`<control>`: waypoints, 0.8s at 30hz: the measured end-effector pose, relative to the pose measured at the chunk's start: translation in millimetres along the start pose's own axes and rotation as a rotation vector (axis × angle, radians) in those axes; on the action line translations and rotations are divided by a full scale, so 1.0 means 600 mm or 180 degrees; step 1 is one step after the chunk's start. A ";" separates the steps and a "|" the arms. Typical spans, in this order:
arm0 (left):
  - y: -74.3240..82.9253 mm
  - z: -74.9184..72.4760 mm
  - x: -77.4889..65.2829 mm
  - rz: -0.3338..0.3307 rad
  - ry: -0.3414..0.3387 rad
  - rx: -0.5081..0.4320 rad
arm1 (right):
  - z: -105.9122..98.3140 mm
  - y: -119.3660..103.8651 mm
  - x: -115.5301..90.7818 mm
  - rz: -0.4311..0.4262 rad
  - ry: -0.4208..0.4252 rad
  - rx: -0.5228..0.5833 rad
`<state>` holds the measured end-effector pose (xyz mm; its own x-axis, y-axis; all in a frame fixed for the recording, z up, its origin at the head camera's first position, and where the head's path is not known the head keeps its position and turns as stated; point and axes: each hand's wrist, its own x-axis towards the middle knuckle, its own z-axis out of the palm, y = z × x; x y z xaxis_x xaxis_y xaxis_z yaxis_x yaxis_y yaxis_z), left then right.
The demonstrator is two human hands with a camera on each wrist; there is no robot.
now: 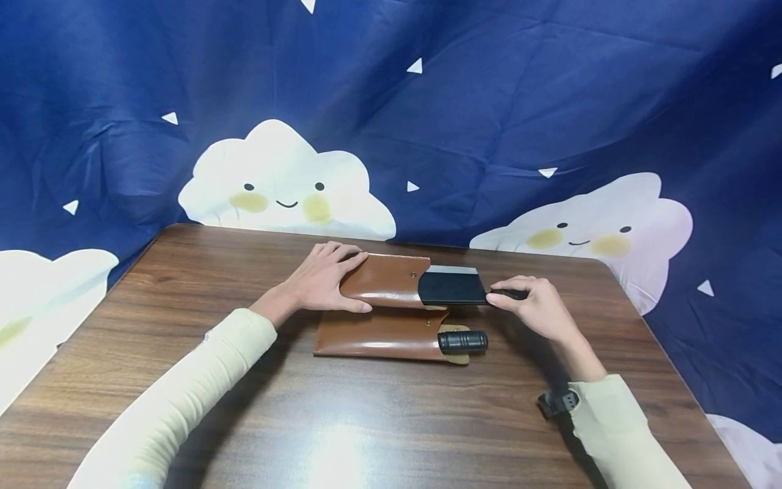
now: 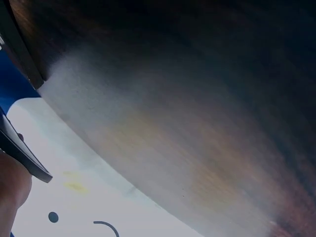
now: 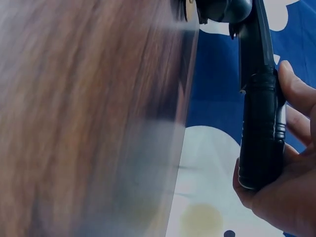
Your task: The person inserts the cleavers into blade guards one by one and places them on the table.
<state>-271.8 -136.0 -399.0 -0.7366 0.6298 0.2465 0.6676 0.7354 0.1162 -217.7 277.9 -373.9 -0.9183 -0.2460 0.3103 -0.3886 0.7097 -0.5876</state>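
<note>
A cleaver with a black and silver blade (image 1: 453,286) lies partly inside the upper brown sheath (image 1: 392,277). My right hand (image 1: 540,309) grips its black handle (image 3: 261,131), thumb along the side. Across the closed end of that sheath, my left hand (image 1: 324,277) holds it, thumb at the near edge and fingers toward the far edge. A second brown sheath (image 1: 375,336) lies just in front on the table, a ridged black handle (image 1: 467,341) sticking out of its right end. The hidden part of the cleaver blade is covered by leather. In the left wrist view only a fingertip (image 2: 12,190) shows beside a dark edge.
Both sheaths are over a brown wood-grain table (image 1: 391,414). Behind the table hangs a blue cloth (image 1: 464,109) with white clouds and triangles. A black wrist strap (image 1: 557,403) is on the right forearm beside the pale sleeve.
</note>
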 end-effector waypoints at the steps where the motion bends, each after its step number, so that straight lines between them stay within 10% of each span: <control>1: 0.001 0.000 0.001 0.0006 0.0006 0.0003 | 0.001 -0.003 0.001 0.0008 -0.0002 0.0007; 24: 0.017 0.006 0.013 0.0066 0.0045 0.0035 | 0.036 -0.037 0.020 -0.0047 -0.0055 0.0050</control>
<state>-271.3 -122.6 -399.5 -0.7210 0.6413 0.2625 0.6814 0.7250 0.1004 -221.5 244.8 -373.3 -0.9136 -0.2678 0.3060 -0.4031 0.6955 -0.5948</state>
